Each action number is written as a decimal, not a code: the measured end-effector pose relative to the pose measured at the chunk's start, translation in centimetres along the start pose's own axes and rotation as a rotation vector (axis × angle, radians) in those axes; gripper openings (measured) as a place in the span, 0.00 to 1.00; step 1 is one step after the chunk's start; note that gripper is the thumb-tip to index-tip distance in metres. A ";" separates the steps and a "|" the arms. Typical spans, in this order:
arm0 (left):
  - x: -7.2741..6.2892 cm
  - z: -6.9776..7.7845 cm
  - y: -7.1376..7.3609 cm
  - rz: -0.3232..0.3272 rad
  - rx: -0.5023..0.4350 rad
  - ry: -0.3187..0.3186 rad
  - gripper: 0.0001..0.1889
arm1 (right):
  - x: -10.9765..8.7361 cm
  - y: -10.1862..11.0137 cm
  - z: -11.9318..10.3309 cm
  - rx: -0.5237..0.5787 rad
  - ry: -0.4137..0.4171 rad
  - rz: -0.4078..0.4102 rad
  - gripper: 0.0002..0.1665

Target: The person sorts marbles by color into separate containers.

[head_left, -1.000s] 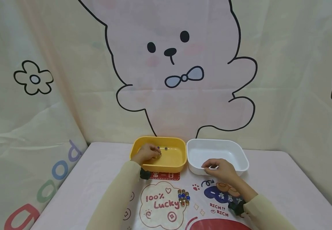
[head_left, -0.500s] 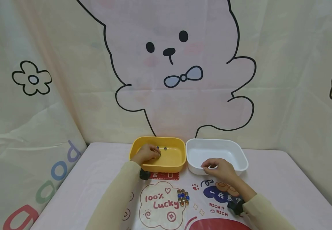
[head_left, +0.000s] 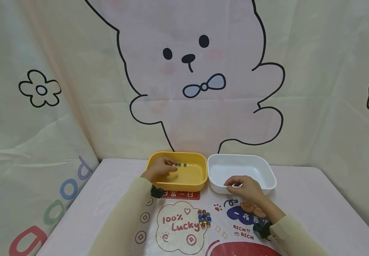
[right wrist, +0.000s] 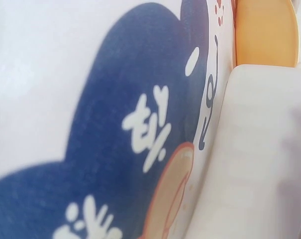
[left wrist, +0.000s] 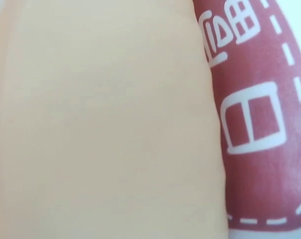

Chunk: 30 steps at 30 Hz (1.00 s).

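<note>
My left hand (head_left: 159,168) reaches into the yellow tray (head_left: 200,174) in the head view. Its thumb and fingers are spread apart beside a short row of small dark marbles (head_left: 185,165) on the tray floor. Part of the row lies behind the fingers. Over the front rim of the white tray (head_left: 269,177) is my right hand (head_left: 247,187), its fingers loosely bent and a gap showing between thumb and index finger. I see nothing held there. In the left wrist view a sleeve (left wrist: 110,119) covers most of the picture, and neither wrist view clearly shows a hand.
A cluster of amber and blue glass marbles (head_left: 204,219) lies on the printed tablecloth (head_left: 178,245), in front of the two trays. The trays stand side by side near the table's back edge, before a curtain (head_left: 107,135) with a cartoon bear.
My left hand has drawn back a little to the left and its fingers have parted. A marble that was at its fingertips now sits in the row. The right hand stays put.
</note>
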<state>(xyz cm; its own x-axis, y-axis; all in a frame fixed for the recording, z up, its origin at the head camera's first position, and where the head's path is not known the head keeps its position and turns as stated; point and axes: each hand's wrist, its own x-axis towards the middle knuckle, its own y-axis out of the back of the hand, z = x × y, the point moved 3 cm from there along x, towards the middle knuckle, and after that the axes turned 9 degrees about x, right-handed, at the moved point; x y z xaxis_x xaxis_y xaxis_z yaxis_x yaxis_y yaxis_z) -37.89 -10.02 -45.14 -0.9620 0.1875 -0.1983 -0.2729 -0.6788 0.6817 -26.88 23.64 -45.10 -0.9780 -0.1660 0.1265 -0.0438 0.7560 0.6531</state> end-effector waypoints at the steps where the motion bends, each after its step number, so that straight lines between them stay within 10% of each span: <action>1: -0.1 0.0 0.1 -0.002 0.002 -0.002 0.18 | 0.0 0.0 0.0 0.000 -0.001 -0.001 0.04; 11: -1.2 1.0 0.5 0.059 0.150 -0.077 0.19 | -0.1 -0.1 0.0 -0.012 -0.007 0.003 0.04; 30: -4.3 2.7 -0.2 0.093 0.134 -0.224 0.17 | 0.0 -0.1 0.2 -0.028 0.004 -0.004 0.06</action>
<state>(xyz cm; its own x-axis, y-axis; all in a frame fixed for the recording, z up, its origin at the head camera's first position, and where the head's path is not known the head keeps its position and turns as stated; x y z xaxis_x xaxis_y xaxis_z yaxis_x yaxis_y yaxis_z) -33.71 -8.79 -42.50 -0.9566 0.2909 0.0200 -0.1671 -0.6031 0.7800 -26.95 23.64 -45.28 -0.9770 -0.1713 0.1267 -0.0418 0.7373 0.6743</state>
